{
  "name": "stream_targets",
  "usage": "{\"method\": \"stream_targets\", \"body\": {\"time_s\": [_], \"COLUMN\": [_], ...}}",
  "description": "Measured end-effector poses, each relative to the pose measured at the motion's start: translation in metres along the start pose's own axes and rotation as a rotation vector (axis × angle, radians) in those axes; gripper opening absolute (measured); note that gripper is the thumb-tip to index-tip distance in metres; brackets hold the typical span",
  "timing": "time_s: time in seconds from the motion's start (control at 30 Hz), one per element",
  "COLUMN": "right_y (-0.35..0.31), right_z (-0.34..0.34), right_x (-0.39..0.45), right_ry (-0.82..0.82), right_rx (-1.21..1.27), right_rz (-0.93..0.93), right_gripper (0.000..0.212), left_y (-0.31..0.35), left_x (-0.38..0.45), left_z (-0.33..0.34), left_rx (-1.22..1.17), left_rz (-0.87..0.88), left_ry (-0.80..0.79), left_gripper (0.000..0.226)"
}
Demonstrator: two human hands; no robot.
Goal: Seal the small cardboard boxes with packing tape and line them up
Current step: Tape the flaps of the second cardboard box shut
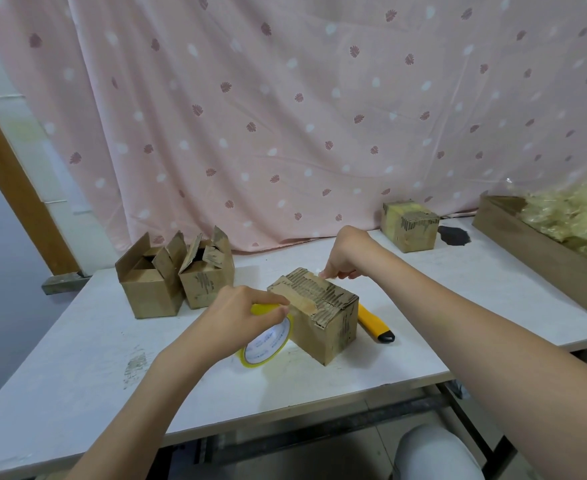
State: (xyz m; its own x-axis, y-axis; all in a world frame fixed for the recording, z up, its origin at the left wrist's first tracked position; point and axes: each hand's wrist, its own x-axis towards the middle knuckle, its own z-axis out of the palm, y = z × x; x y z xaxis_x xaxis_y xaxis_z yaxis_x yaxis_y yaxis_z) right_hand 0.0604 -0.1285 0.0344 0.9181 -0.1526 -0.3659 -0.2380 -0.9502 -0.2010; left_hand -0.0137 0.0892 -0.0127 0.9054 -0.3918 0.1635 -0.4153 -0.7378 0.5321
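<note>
One taped brown cardboard box (409,225) stood done; two open-flapped boxes (176,277) remained. Our left hand (242,315) fingers gripped the yellow tape roll (268,339); right hand (345,256) fingers pinched tape onto the middle box (320,320).

Both forearms outstretched, left hand (240,315) and right hand (345,256) with fingers curled.

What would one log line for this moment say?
step: taping box top | left hand: holds tape roll | right hand: pinches tape end | open boxes: waiting
</note>
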Motion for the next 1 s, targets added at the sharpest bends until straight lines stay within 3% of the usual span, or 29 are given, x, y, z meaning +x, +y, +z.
{"method": "stream_targets", "body": {"time_s": [0.2,0.57,0.73,1.0], "right_y": [0.000,0.004,0.014,0.041], "right_z": [0.007,0.020,0.022,0.046], "right_x": [-0.002,0.000,0.007,0.008], "right_ry": [0.183,0.249,0.098,-0.275], "right_rx": [-0.032,0.086,0.352,1.093], "right_rz": [-0.024,-0.008,0.012,0.101], "right_gripper": [0.037,0.035,0.037,0.038], "left_y": [0.001,-0.001,0.000,0.000], "left_x": [-0.001,0.000,0.000,0.005], "left_z": [0.001,0.007,0.013,0.015], "left_rx": [0.018,-0.006,0.022,0.047], "left_rz": [-0.010,-0.011,-0.011,-0.010], "left_ry": [-0.015,-0.029,-0.063,-0.058], "left_gripper": [0.020,0.025,0.031,0.031]}}
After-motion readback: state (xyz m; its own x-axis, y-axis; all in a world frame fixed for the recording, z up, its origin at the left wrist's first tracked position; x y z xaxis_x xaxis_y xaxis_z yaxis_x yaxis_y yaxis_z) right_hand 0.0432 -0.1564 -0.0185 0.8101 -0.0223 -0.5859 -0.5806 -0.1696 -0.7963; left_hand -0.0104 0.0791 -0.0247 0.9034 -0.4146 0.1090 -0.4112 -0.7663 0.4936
